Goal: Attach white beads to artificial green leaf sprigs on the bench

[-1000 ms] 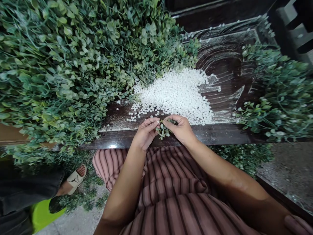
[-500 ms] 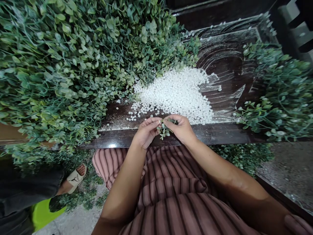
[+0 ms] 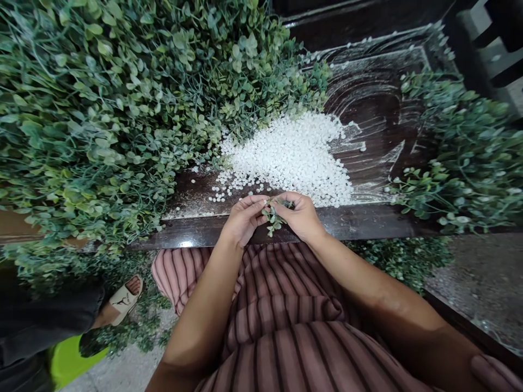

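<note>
A small green artificial leaf sprig (image 3: 274, 222) hangs between my two hands, over the front edge of the dark wooden surface (image 3: 208, 231). My right hand (image 3: 301, 216) is closed, thumb and fingers pinching the sprig. My left hand (image 3: 244, 219) is closed too, its fingertips pressed together at a tiny white spot by the sprig's upper end; whether that is a bead or a stem end I cannot make out. Just beyond my fingers spreads a heap of small white round beads (image 3: 296, 155). The sprig's stem is mostly hidden by my fingers.
A large mass of artificial greenery (image 3: 102, 109) covers the left side. Another bunch of greenery (image 3: 476, 158) lies at the right, with more foliage (image 3: 402, 260) below the edge. Another person's sandalled foot (image 3: 127, 299) and a bright green object (image 3: 71, 362) are at lower left.
My hands stay together at nearly the same spot. The sprig has turned slightly between the fingers, its leaves hanging a little lower. The whole view has shifted a little.
</note>
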The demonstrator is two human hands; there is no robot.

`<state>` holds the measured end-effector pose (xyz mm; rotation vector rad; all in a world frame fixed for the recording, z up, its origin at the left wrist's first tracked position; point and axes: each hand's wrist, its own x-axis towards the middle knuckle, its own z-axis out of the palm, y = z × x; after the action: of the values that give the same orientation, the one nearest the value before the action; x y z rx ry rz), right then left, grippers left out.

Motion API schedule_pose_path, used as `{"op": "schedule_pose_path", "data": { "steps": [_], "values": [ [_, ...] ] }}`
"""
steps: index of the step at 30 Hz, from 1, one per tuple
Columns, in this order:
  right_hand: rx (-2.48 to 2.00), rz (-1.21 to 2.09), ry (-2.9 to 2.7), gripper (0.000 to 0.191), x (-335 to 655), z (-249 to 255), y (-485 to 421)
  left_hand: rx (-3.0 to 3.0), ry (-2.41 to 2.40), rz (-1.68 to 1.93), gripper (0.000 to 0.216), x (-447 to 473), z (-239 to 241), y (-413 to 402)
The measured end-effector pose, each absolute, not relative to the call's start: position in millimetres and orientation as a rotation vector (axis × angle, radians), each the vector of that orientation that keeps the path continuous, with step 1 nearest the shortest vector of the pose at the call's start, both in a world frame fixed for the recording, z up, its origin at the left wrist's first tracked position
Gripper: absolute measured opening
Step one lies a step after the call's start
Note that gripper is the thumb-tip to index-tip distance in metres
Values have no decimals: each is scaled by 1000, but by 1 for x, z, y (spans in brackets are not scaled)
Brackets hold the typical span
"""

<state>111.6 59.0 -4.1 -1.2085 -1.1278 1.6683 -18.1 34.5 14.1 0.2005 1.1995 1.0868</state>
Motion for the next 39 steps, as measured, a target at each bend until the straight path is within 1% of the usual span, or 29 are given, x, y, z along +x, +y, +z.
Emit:
{"op": "schedule_pose_path", "data": {
  "steps": [7, 10, 12, 14, 18, 22, 26, 28, 30, 33, 36, 39],
  "values": [
    [-1221, 1640, -1185, 24, 111, -6, 60, 247, 1221, 1067, 25, -15, 12, 35],
    [-1198, 1638, -1200, 26, 110, -6, 61, 299, 1295, 1174, 26, -15, 13, 30],
    [-1208, 1620, -1172, 27, 109, -8, 62, 378, 1419, 1294, 26, -17, 15, 25],
    [-1225, 1614, -1120, 29, 108, -9, 63, 508, 1544, 1333, 25, -20, 17, 20],
    [-1231, 1646, -975, 35, 103, -8, 64, 740, 1612, 1198, 26, -22, 17, 16],
    [-1175, 1698, -887, 41, 107, -5, 63, 641, 1593, 1180, 26, -19, 15, 19],
    [-991, 1768, -1139, 34, 123, 1, 67, 519, 1568, 1238, 20, -20, 15, 22],
    [-914, 1801, -1251, 37, 130, 5, 70, 527, 1551, 1255, 19, -21, 16, 23],
    [-934, 1781, -1304, 38, 132, 8, 72, 568, 1548, 1257, 18, -20, 18, 25],
    [-1022, 1742, -1310, 28, 127, 10, 71, 676, 1558, 1256, 14, -15, 20, 28],
    [-1081, 1680, -1342, 31, 118, 6, 65, 820, 1597, 1269, 10, -10, 18, 28],
    [-1123, 1586, -1379, 23, 113, 1, 60, 908, 1631, 1282, 10, -8, 16, 27]
  ]
}}
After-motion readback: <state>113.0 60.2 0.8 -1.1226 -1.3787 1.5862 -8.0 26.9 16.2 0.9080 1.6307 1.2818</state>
